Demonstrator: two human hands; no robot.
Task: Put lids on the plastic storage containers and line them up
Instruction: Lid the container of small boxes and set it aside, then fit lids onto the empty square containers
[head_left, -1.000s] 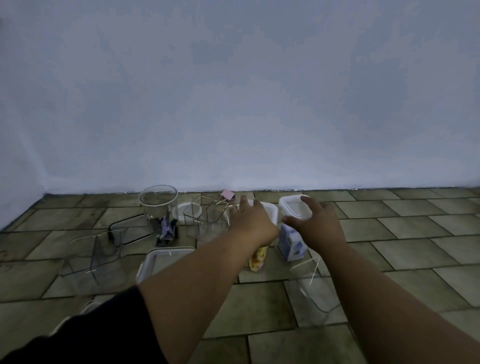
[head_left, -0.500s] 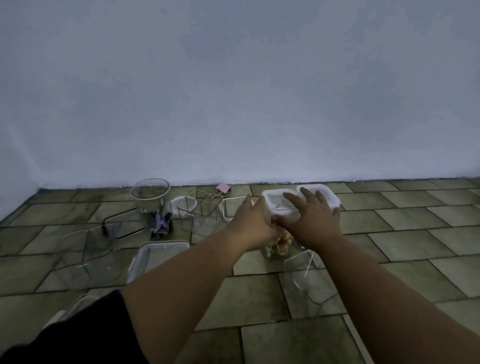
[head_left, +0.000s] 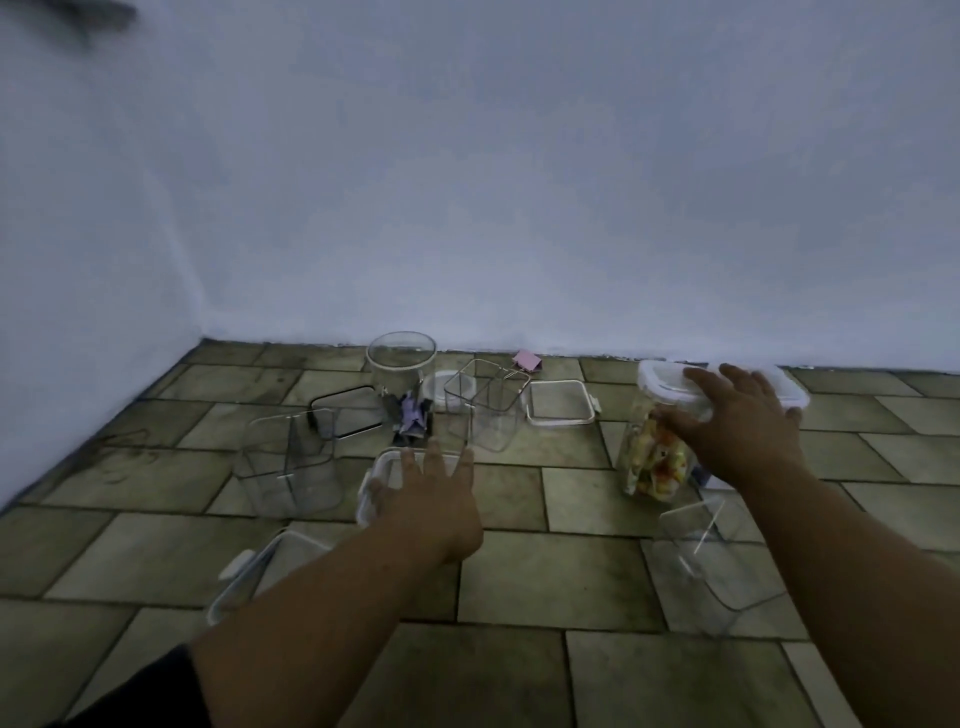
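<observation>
Over at the person's 1 o'clock, right hand (head_left: 737, 431) lies flat, fingers loose, on the white-rimmed lid (head_left: 667, 384) of the tall clear plastic container w/ colourful snack packets (head_left: 652, 457); lid looks seated. Left hand (head_left: 431, 493) has quit that container & swung to 11 o'clock, fingers spread, gripping nothing, over a flat clear rectangular lid w/ white rim (head_left: 387, 460). Touching or not, can't tell. So that one's capped. Next lid prob. goes to the empty clear square container (head_left: 291, 462) at 10 o'clock.
</observation>
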